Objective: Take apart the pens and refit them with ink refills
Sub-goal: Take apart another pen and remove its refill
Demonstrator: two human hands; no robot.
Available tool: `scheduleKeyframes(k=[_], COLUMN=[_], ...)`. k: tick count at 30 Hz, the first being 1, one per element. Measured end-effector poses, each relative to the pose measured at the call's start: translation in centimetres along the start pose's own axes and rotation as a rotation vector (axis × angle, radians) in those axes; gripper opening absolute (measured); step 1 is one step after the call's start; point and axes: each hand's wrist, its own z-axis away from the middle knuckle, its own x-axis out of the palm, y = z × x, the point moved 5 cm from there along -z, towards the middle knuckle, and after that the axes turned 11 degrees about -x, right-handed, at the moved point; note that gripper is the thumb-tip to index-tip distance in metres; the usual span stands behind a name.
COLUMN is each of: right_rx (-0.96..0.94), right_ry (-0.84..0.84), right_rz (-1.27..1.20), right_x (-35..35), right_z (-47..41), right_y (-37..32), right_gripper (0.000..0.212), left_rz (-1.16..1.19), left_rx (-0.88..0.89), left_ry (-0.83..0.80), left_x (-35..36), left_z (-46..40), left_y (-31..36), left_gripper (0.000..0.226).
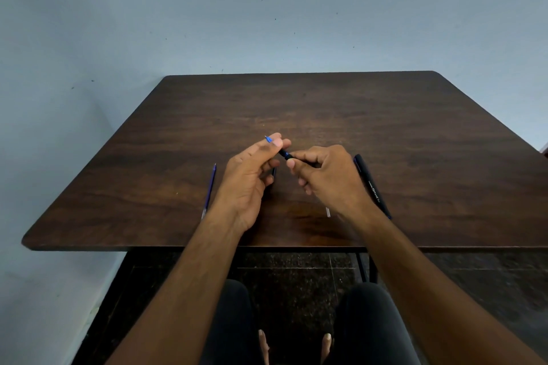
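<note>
Both hands hold one black pen [284, 153] above the middle of the dark wooden table [326, 115]. My left hand [252, 178] pinches its blue tip end [268, 139] between thumb and fingers. My right hand [326, 175] grips the black barrel, most of which is hidden in the fist. A thin blue ink refill [210, 191] lies on the table left of my left wrist. A second black pen [372, 185] with white lettering lies right of my right hand. A small clear piece [328, 212] rests under my right wrist, and a dark part [273, 172] peeks out under my left palm.
The table stands against a pale blue wall [267, 9], with its near edge [148, 247] close to my knees. Dark speckled floor tiles [296, 281] and a black table leg [364, 267] show below.
</note>
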Motion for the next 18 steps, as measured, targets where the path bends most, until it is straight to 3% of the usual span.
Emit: scheduleKeyframes(k=[9,14,18], right_rx=[0.006,0.011,0.013], right_ry=[-0.011,-0.021,-0.017], right_rz=[-0.012,-0.011,-0.012], right_x=[-0.2,-0.1,0.2], right_z=[0.2,0.3,0.5], right_y=[-0.7,-0.8,-0.8], right_gripper=[0.014,0.017,0.018], left_rz=[-0.015,0.065,0.053], left_rx=[0.087,0.048,0.016], left_ry=[0.037,0.156,0.100], left_x=[-0.9,-1.4,-1.1], left_z=[0.0,-0.2,0.0], left_y=[0.0,-0.4,-0.6], left_gripper=[0.023,0.044,0.042])
